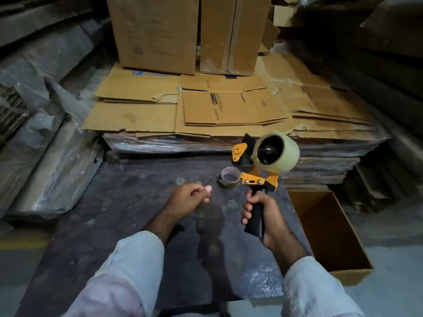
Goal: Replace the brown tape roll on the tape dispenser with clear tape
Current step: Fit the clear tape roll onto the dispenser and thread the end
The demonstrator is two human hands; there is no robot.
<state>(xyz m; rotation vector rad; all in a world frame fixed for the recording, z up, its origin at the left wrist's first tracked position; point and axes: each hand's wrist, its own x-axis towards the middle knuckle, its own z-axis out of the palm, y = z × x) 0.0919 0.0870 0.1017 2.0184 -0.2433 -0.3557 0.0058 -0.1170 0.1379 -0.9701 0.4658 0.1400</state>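
Observation:
My right hand (261, 211) grips the black handle of the orange and black tape dispenser (256, 179), held upright above the dark work surface (128, 202). A clear tape roll (286, 152) sits on the dispenser's hub, slightly blurred. The brown tape roll (229, 178) lies flat on the surface just left of the dispenser's orange frame. My left hand (190, 197) hovers over the surface to the left of the brown roll, fingers loosely curled with thumb against fingertips, holding nothing that I can see.
Flattened cardboard sheets (229, 106) are stacked on a wrapped pallet behind the surface, with upright cartons (155, 33) at the back. An open cardboard box (329, 232) stands to the right of my right arm. Plastic-wrapped bundles (45, 156) lie along the left.

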